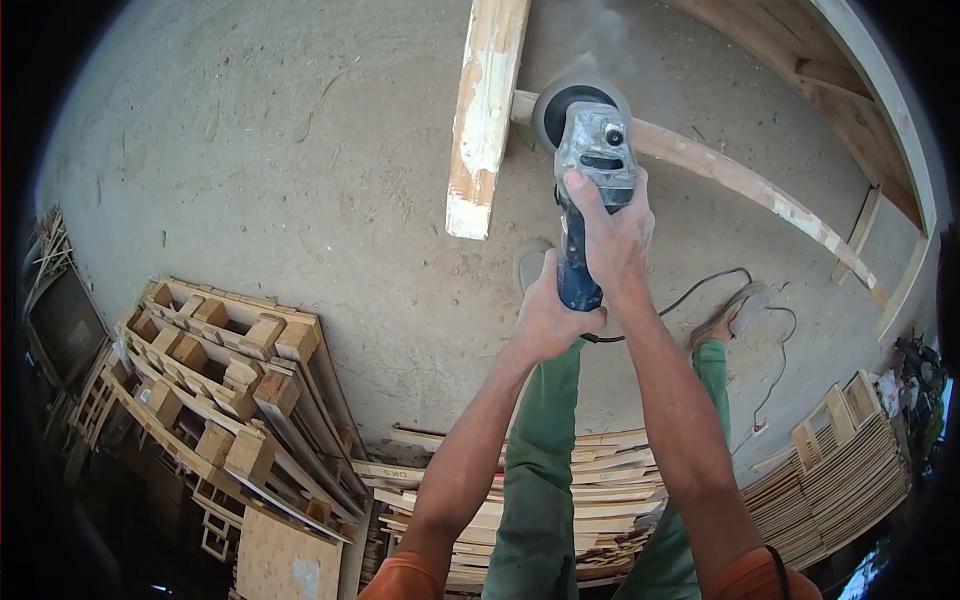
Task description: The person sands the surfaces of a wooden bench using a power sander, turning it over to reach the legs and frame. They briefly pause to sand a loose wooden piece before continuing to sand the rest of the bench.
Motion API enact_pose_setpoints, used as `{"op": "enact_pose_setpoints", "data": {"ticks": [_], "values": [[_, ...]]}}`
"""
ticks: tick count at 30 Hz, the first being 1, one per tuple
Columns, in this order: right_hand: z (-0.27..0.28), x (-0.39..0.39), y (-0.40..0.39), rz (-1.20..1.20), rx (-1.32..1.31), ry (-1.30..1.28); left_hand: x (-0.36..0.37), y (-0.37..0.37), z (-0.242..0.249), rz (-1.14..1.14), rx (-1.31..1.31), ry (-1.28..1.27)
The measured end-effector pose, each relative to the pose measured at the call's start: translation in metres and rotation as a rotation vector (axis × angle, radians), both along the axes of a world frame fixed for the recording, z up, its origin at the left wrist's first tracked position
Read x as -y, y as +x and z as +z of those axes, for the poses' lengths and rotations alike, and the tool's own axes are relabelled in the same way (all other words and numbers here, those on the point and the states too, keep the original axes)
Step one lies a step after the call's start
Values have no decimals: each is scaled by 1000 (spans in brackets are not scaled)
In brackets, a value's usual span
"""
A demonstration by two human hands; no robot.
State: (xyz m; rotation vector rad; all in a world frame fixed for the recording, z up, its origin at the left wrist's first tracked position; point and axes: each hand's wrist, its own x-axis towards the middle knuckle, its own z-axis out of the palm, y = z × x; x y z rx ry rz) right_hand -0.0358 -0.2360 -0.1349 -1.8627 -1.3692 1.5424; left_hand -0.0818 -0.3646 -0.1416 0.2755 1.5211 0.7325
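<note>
Both my hands are wrapped round an angle grinder (598, 150) with a grey metal head and a dark blue body. My left hand (551, 318) grips the rear of the body, near the cord. Further forward, my right hand (618, 232) holds it just behind the head, thumb on top. The round disc (552, 108) lies over a long, narrow wooden strip (740, 178), covering part of it; dust hangs beyond the disc. Left of the disc, a thick wooden beam (487, 120) with pale patches meets the strip's end.
Wooden pallets (215, 350) are stacked at lower left. Stacked planks (610, 480) lie behind my legs, with more slats (830, 470) at lower right. A black cord (786, 350) runs over the concrete floor (330, 170) near my foot. A large wooden frame (880, 110) stands at upper right.
</note>
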Motion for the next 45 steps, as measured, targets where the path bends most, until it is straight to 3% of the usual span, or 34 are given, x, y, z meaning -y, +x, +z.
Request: {"op": "enact_pose_setpoints", "data": {"ticks": [2,8,14,17,22,24,28,42,44,45], "values": [[1,2,3,2,-14,-20,3,3,1,-40,-17,-20],[0,-3,-3,10,-23,-28,0,6,-7,130,96,64],[7,-15,34,4,-1,-21,-15,39,-1,75,31,68],[4,-20,66,-55,22,-3,-26,58,5,-105,-3,-24],[6,-16,95,-90,5,-28,-19,85,2,-183,8,-29],[6,-11,83,-77,-39,-35,-9,83,-4,47,65,104],[-6,-6,72,-3,-42,-12,-8,66,-7,42,181,53],[3,-45,240,-214,41,-30,-62,210,8,-286,37,-10],[1,-40,238,-199,-4,-24,-53,213,6,-303,39,-19],[1,-40,231,-178,-47,-9,-48,212,2,-196,58,30]]}}
